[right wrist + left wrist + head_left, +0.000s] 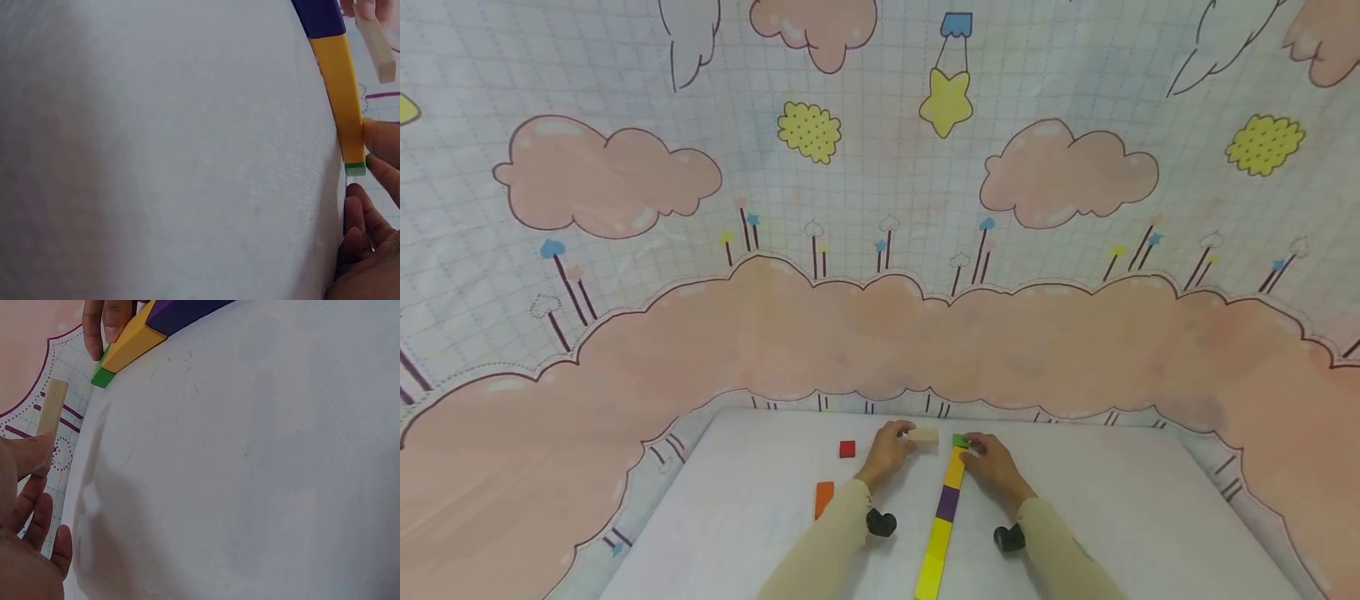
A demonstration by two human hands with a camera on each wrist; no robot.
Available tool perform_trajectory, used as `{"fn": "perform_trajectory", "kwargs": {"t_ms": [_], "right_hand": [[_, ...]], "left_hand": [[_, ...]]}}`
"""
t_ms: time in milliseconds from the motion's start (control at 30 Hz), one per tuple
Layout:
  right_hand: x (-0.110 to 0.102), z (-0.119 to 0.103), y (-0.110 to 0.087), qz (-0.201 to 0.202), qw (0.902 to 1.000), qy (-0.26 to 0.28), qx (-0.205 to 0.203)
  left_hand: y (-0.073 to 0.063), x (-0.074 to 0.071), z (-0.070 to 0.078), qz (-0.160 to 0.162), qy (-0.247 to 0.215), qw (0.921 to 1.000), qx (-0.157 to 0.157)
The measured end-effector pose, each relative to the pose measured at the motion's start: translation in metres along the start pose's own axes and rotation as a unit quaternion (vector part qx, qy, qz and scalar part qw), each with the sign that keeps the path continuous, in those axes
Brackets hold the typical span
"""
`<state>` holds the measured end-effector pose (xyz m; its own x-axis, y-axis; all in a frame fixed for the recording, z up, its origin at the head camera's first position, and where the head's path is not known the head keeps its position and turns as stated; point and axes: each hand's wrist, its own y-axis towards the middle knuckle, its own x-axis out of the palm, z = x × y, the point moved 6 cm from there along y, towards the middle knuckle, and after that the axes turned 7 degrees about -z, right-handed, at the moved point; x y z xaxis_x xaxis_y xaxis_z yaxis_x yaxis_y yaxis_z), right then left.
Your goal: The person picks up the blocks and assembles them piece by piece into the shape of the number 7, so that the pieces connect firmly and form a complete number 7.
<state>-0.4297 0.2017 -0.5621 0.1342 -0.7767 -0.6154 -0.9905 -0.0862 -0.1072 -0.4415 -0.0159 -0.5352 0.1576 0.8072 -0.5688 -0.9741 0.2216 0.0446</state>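
My left hand point(887, 452) pinches one end of a plain wooden block point(923, 435) between thumb and fingers. In the left wrist view this wooden block point(52, 409) points away from the fingertips. My right hand point(994, 465) lies beside the far end of a row of blocks. One of its fingertips is at a small green block point(959, 439); the thumb is against the side of the orange-yellow block point(955, 468) just before it. Nearer to me the row continues with a purple block point(948, 503) and yellow blocks point(935, 546).
A red cube point(847, 449) lies left of my left hand. An orange block point(823, 497) is partly covered by my left sleeve. The white table point(737, 500) ends at a patterned cloth point(880, 333) behind the blocks.
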Motion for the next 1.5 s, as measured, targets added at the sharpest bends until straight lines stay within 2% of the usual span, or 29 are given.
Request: {"fn": "perform_trajectory", "kwargs": {"t_ms": [200, 400, 567, 767, 867, 1033, 1167, 1267, 1500], "right_hand": [[0.003, 0.000, -0.004, 0.001, 1.0000, 0.002, 0.001], [0.001, 0.000, -0.004, 0.007, 1.0000, -0.005, 0.002], [0.000, -0.002, -0.004, 0.005, 1.0000, -0.005, 0.004], [-0.001, 0.000, -0.004, 0.005, 0.9999, 0.004, 0.014], [-0.001, 0.001, -0.003, 0.000, 0.9997, 0.008, 0.024], [-0.001, 0.001, -0.001, -0.003, 0.9997, 0.006, 0.021], [-0.002, 0.000, -0.001, -0.003, 0.9998, 0.009, 0.016], [-0.001, 0.001, 0.000, -0.004, 0.9998, 0.008, 0.020], [0.000, 0.003, 0.001, -0.001, 0.9996, 0.003, 0.027]], "left_hand": [[0.002, 0.002, 0.000, 0.022, 0.004, 0.9997, 0.011], [0.004, 0.005, 0.007, 0.032, 0.019, 0.9989, 0.028], [0.006, 0.007, 0.012, 0.042, 0.044, 0.9978, 0.027], [0.014, 0.017, 0.010, 0.049, 0.098, 0.9933, 0.035], [0.016, 0.021, 0.008, 0.049, 0.110, 0.9922, 0.032], [0.015, 0.024, 0.009, 0.053, 0.116, 0.9914, 0.028], [0.014, 0.024, 0.016, 0.071, 0.146, 0.9861, 0.036], [0.016, 0.026, 0.017, 0.068, 0.157, 0.9850, 0.023], [0.021, 0.031, 0.013, 0.048, 0.148, 0.9878, -0.008]]}}
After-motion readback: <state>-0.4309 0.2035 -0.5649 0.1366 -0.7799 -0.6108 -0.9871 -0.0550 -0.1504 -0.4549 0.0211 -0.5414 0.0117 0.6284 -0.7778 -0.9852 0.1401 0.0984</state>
